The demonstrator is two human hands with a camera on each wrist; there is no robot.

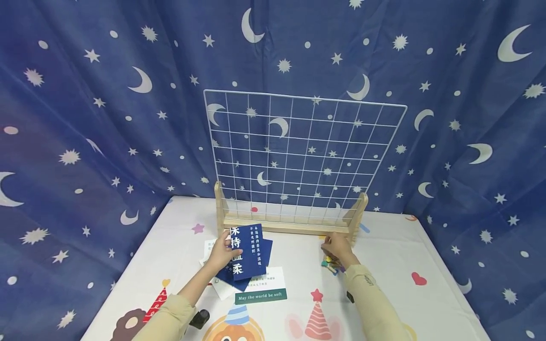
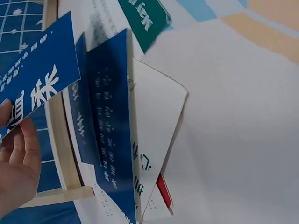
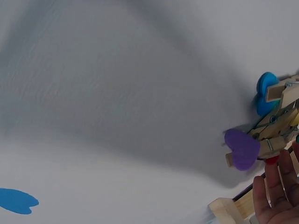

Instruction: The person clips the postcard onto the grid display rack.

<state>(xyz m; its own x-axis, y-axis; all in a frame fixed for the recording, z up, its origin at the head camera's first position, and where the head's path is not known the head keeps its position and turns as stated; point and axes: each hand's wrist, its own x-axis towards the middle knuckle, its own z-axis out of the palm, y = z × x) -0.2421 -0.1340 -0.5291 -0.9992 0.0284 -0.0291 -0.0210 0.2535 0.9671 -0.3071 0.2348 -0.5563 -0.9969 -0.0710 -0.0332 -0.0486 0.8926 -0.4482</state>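
My left hand (image 1: 222,255) pinches a blue card (image 1: 249,251) with white characters, thumb in front and fingers behind. The card is tilted above a loose pile of cards, among them another blue card (image 2: 110,126), a white card (image 2: 159,93) and one with a green band (image 1: 261,296). My right hand (image 1: 337,247) reaches down at a small heap of wooden clothespins (image 3: 275,122) with coloured hearts. Its fingertips are right by a red heart (image 3: 272,159), beside a purple heart (image 3: 243,150) and a blue one (image 3: 265,93). I cannot tell whether the right hand pinches a clothespin.
Behind both hands a white wire grid (image 1: 298,151) stands upright in a wooden base (image 1: 281,225). A patterned white cloth (image 1: 298,327) covers the table. Blue curtains (image 1: 273,47) with moons and stars surround it. A dark object (image 1: 199,318) shows by the left sleeve.
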